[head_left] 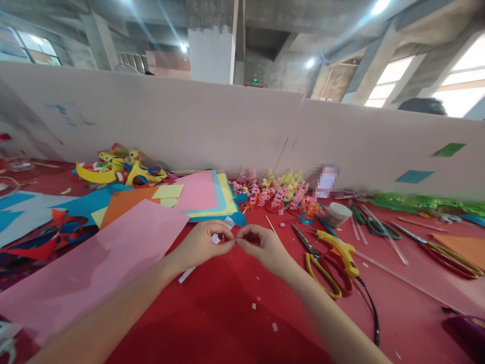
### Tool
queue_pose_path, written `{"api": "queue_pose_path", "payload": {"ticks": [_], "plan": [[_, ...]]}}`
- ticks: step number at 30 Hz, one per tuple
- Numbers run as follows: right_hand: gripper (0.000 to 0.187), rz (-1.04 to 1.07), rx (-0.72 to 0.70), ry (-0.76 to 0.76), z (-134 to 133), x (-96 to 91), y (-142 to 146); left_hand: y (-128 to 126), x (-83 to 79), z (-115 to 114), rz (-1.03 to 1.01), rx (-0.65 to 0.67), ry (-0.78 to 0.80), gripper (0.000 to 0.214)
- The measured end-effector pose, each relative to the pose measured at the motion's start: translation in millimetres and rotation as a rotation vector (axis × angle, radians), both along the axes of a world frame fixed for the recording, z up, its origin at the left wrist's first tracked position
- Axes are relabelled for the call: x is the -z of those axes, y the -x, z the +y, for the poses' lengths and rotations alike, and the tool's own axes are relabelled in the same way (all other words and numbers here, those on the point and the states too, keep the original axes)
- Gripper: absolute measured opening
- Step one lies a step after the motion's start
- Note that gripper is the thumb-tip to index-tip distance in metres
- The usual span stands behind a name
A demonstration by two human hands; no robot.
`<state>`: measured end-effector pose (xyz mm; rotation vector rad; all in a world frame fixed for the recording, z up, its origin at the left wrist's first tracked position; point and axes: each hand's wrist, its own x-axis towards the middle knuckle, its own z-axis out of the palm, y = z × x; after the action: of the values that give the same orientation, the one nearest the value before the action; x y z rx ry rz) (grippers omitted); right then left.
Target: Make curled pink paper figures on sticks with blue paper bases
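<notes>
Over the red tabletop (212, 313), my left hand (206, 243) and my right hand (265, 247) meet fingertip to fingertip. Thumb and fingers are pinched on both. Whatever lies between the tips is too small and hidden to name. Just behind my left fingers shows a white paper strip (229, 222); another white strip (185, 274) sticks out below that wrist. I cannot tell whether either is held. Right of my right hand lie scissors (322, 268) with yellow and red handles and a yellow hot glue gun (339, 247). A thin yellowish stick (272, 228) lies behind my right hand.
Pink paper (94, 268) and stacked coloured sheets (204, 192) cover the left. Curled paper pieces (280, 192) stand at the back before a white partition (170, 121). Farther right are a white roll (337, 215), more scissors (443, 247), clear glue sticks (386, 235) and a black cord (373, 308).
</notes>
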<state>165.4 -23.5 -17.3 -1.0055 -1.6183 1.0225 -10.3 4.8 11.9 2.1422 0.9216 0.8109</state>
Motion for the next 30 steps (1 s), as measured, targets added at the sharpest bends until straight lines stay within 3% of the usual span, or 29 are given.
{"api": "queue_pose_path", "payload": {"ticks": [3, 7, 14, 18, 22, 26, 30], "plan": [[0.013, 0.118, -0.092, 0.127, 1.1, 0.0, 0.0, 1.7, 2.1, 3.6, -0.022, 0.042, 0.199, 0.007], [0.027, 0.228, -0.111, 0.222, 0.9, -1.9, -0.4, 4.6, 6.7, 7.2, -0.060, 0.064, 0.413, 0.010], [0.028, 0.301, -0.111, 0.267, 2.0, -1.0, -0.6, 5.3, 6.1, 7.3, -0.048, 0.032, 0.564, 0.017], [0.015, 0.235, -0.083, 0.160, 3.1, 1.6, -1.2, 2.8, 6.4, 8.2, -0.201, -0.047, 0.640, 0.011], [0.015, 0.103, -0.009, -0.060, 0.2, 0.1, -0.6, 1.0, 3.9, 7.8, -0.383, -0.103, 0.729, 0.012], [0.018, -0.049, 0.089, -0.300, -4.5, -4.3, 1.7, 0.0, 0.5, 5.3, -0.431, -0.095, 0.758, 0.011], [0.014, -0.081, 0.151, -0.415, -7.7, -7.9, 3.0, -1.7, 1.1, 2.8, -0.460, -0.049, 0.734, 0.009]]}}
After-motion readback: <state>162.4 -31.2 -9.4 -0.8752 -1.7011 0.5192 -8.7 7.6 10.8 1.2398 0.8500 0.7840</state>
